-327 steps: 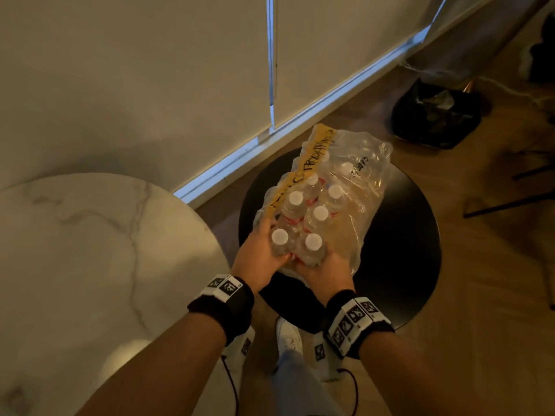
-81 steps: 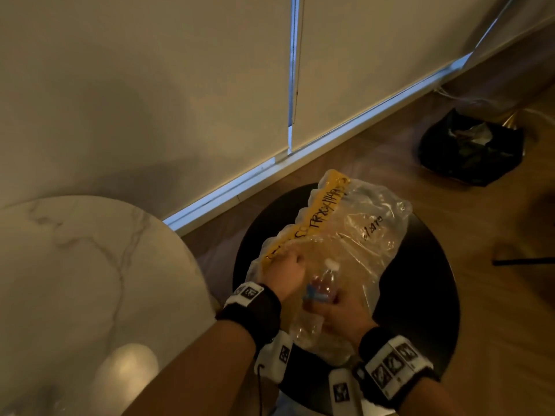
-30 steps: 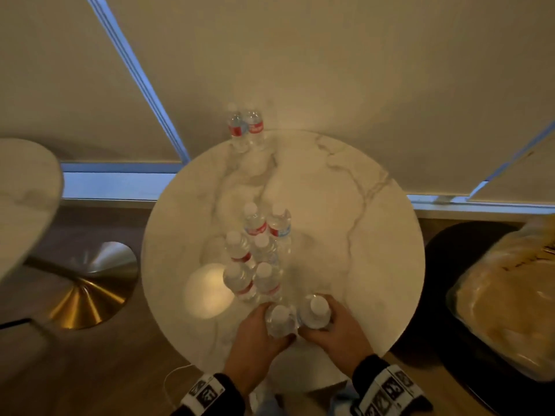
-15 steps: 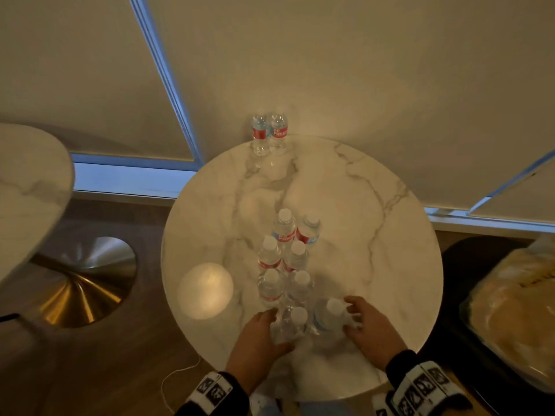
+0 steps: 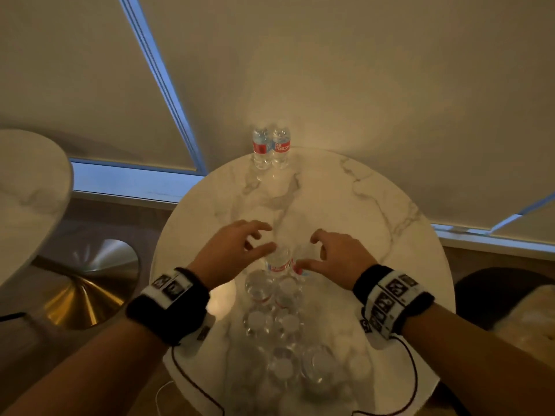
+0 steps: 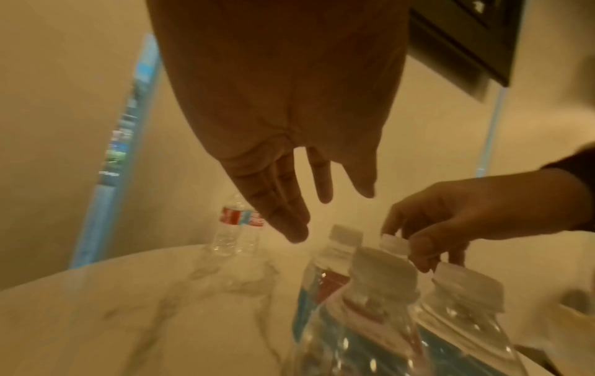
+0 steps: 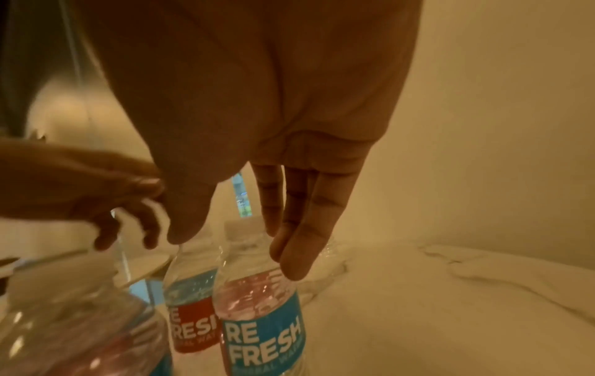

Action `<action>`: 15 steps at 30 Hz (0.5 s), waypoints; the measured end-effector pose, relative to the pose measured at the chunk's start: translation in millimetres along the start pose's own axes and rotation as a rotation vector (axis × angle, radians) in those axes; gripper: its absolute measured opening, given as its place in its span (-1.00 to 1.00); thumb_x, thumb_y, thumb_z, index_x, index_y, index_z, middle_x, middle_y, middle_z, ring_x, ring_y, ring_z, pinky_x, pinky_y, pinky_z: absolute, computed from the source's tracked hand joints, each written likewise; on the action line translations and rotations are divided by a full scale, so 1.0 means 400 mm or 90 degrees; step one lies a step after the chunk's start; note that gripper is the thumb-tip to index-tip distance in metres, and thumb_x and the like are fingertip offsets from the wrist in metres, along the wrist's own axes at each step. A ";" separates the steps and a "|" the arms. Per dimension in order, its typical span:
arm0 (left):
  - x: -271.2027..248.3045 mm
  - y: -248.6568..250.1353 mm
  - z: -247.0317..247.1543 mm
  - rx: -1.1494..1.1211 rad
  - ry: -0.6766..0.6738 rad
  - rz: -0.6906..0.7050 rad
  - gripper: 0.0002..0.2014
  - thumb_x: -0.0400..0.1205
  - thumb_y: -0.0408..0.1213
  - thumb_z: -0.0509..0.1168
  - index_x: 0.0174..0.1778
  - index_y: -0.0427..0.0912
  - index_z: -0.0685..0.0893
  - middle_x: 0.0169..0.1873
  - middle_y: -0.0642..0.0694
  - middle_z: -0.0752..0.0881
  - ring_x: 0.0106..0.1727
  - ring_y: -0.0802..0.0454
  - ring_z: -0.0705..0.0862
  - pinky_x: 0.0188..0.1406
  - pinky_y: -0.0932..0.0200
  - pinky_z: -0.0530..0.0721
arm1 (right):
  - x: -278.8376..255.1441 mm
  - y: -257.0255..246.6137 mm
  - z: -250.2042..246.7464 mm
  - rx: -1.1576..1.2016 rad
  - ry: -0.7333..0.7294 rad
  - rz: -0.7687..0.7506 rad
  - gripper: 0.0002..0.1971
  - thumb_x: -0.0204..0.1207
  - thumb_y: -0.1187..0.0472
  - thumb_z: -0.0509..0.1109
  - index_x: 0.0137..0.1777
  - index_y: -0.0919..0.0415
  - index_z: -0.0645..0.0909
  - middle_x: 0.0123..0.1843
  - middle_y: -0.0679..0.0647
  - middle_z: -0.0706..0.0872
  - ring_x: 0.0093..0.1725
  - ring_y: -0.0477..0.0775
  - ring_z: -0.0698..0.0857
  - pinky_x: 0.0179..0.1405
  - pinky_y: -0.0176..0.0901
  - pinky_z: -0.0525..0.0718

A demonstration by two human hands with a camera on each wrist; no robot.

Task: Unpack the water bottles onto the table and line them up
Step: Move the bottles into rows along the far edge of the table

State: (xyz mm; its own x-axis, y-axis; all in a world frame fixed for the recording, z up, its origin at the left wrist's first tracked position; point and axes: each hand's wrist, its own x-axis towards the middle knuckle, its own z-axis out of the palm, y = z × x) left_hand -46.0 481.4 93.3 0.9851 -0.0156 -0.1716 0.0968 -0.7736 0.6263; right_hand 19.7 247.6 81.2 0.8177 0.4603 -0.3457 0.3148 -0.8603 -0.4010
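Several clear water bottles (image 5: 273, 310) with white caps stand in a double row on the round marble table (image 5: 345, 211). Two more bottles (image 5: 271, 148) stand together at its far edge. Both my hands hover over the far end of the row. My left hand (image 5: 255, 238) has loose, spread fingers and holds nothing; in the left wrist view it (image 6: 322, 203) hangs above the caps (image 6: 346, 235). My right hand (image 7: 231, 244) reaches down with straight fingers over the top of a blue-labelled bottle (image 7: 260, 318), beside a red-labelled one (image 7: 193, 325). Whether it touches the cap is unclear.
A second marble table (image 5: 30, 190) with a gold base (image 5: 81, 289) stands at the left. At the right edge a black stool (image 5: 495, 289) carries the plastic wrap (image 5: 528, 319). A blind-covered window wall rises right behind the table.
Both hands have let go of the nearest pair of bottles and moved forward to the far end of the row. The view has shifted closer over the table.
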 end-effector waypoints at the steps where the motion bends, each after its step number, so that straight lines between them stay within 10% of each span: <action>1: 0.032 0.018 0.007 0.034 -0.045 0.013 -0.52 0.52 0.24 0.40 0.33 0.21 0.62 0.02 0.08 0.66 -0.16 0.15 0.70 -0.05 0.20 0.66 | 0.013 -0.010 0.008 -0.018 -0.003 -0.009 -0.43 0.36 -0.42 0.35 0.14 0.01 0.48 -0.18 -0.05 0.60 -0.22 0.03 0.55 -0.29 -0.12 0.42; 9: 0.221 0.013 0.009 0.163 -0.214 0.133 -0.67 0.62 -0.09 0.42 0.27 -0.11 0.70 0.16 -0.16 0.62 0.12 -0.16 0.66 0.12 0.07 0.58 | 0.093 0.026 -0.044 -0.035 0.010 0.024 -0.75 0.63 0.00 0.27 0.22 0.07 0.50 0.06 0.11 0.62 0.03 0.21 0.63 -0.12 -0.11 0.41; 15: 0.513 0.021 -0.027 0.141 -0.179 0.191 -0.65 0.62 -0.17 0.43 0.32 -0.14 0.70 0.19 -0.17 0.65 0.17 -0.13 0.66 0.15 0.19 0.50 | 0.334 0.140 -0.171 -0.099 0.059 0.067 -0.70 0.61 0.22 0.28 0.32 0.01 0.51 0.10 0.14 0.54 -0.01 0.31 0.65 -0.16 -0.05 0.48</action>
State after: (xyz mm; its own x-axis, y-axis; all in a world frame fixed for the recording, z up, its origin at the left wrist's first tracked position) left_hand 158.4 478.5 71.4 0.8853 -0.4066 -0.2257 -0.2497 -0.8250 0.5069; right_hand 179.7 245.9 70.7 0.8889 0.3500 -0.2956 0.2900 -0.9294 -0.2283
